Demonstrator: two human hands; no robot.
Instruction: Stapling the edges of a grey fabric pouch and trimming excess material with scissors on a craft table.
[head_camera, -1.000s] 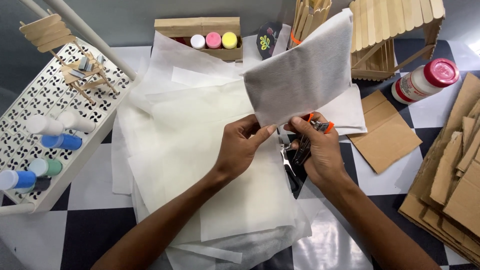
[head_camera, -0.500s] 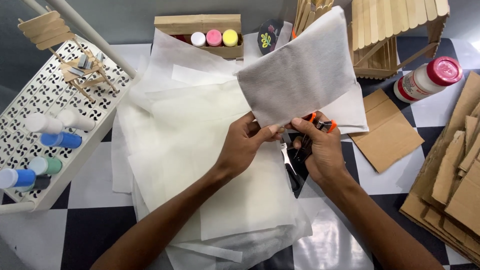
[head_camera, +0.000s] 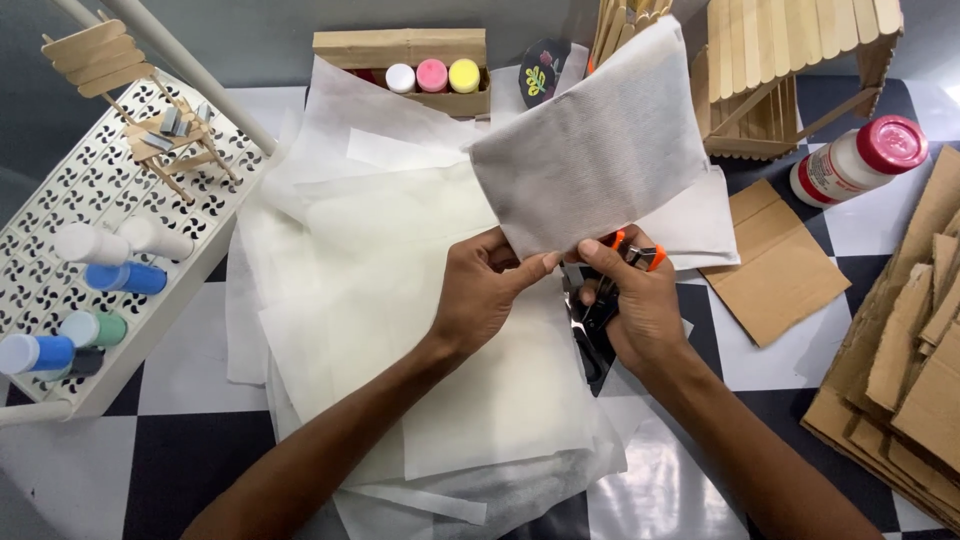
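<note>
Both hands, left hand and right hand, are pinching the white fabric sheet rising above the fingers, the right also gripping scissors.

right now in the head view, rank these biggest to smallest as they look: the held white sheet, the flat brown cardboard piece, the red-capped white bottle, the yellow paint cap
1. held white sheet, though it is raised nearer the camera
2. flat brown cardboard piece
3. red-capped white bottle
4. yellow paint cap

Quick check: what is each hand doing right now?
Left hand: pinched shut on the white fabric sheet.
Right hand: shut on the scissors, thumb also pinching the sheet's lower edge.
</note>
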